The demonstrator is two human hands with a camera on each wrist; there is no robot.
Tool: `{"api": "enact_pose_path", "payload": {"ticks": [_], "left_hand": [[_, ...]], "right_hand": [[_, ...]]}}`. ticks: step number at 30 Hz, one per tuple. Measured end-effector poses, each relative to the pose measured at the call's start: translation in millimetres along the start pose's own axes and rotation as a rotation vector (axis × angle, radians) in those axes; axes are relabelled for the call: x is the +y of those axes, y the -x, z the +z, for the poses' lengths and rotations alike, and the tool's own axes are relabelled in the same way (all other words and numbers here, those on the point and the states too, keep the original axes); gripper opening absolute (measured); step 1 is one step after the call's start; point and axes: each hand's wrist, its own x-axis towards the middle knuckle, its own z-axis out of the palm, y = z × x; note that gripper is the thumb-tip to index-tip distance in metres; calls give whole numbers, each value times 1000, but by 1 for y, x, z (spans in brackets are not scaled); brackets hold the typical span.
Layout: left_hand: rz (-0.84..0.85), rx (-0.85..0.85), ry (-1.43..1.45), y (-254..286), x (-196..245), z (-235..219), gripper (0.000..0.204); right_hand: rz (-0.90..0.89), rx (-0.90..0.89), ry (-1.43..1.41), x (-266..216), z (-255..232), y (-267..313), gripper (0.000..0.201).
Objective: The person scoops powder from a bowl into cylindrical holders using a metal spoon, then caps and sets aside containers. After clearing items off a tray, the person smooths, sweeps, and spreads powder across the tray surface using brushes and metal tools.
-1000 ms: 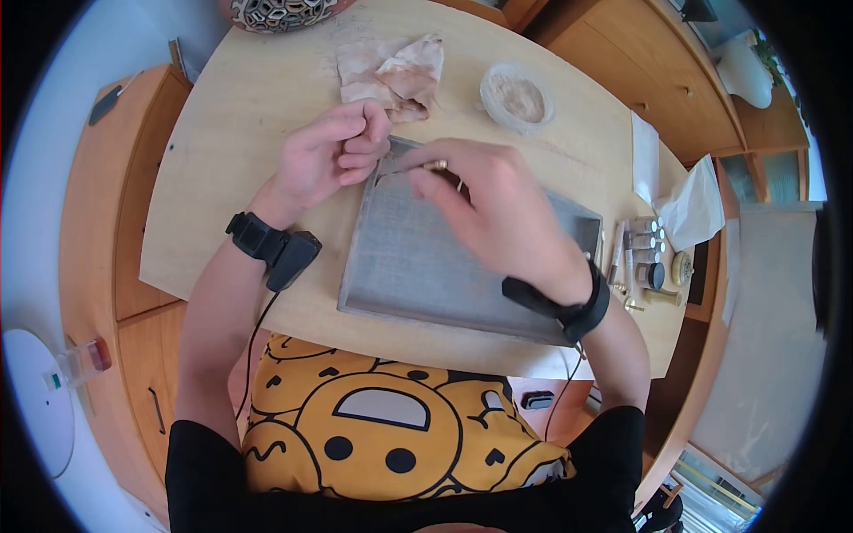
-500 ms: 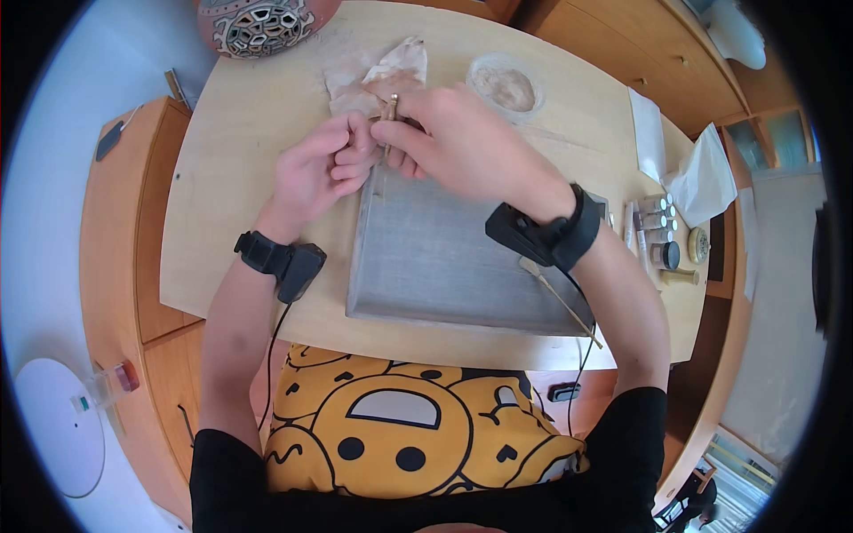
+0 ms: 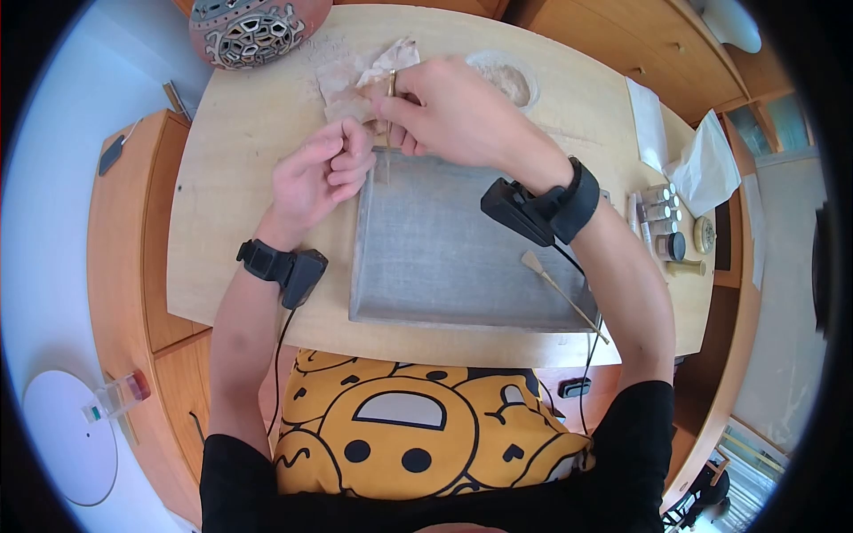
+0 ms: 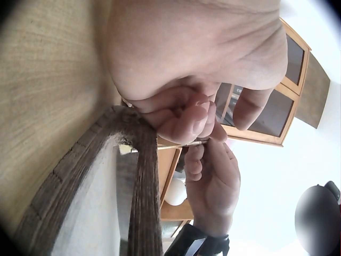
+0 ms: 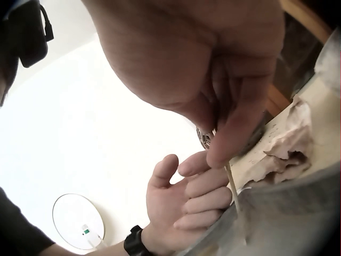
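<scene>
In the head view my right hand (image 3: 444,111) pinches a thin brass-coloured tool (image 3: 391,84) between thumb and fingers. Its shaft (image 5: 231,184) points down at the far left corner of the grey wooden tray (image 3: 355,266); the tip looks blurred. Close beside that corner is my left hand (image 3: 324,169), its fingers loosely curled and holding nothing that shows. In the left wrist view its fingertips (image 4: 197,120) come close to the right hand's fingertips, near the tool. A small brass-handled brush (image 3: 533,260) lies over the tray's near right part.
Beyond the hands lie a crumpled, stained cloth (image 3: 342,84) and a bowl of pale powder (image 3: 506,75). A pierced, patterned pot (image 3: 258,35) stands at the far left. Several small jars (image 3: 657,213), a brass lidded piece (image 3: 705,234) and a white bag (image 3: 706,164) are at right.
My right hand has moved from above the tray to beyond its far left corner, and the tool has turned to point down. The brush has come into view. My left hand stays beside the corner.
</scene>
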Motion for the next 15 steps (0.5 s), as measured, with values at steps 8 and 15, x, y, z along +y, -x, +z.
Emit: {"api": "enact_pose_path", "payload": {"ticks": [8,15], "left_hand": [[-14,11,6,1,-1,1,26],[-6,28,-6,0,0,3,26]], "right_hand": [[-43,47,-62,10,7,5,32],[-19,-29,-95,6,3,9,34]]}}
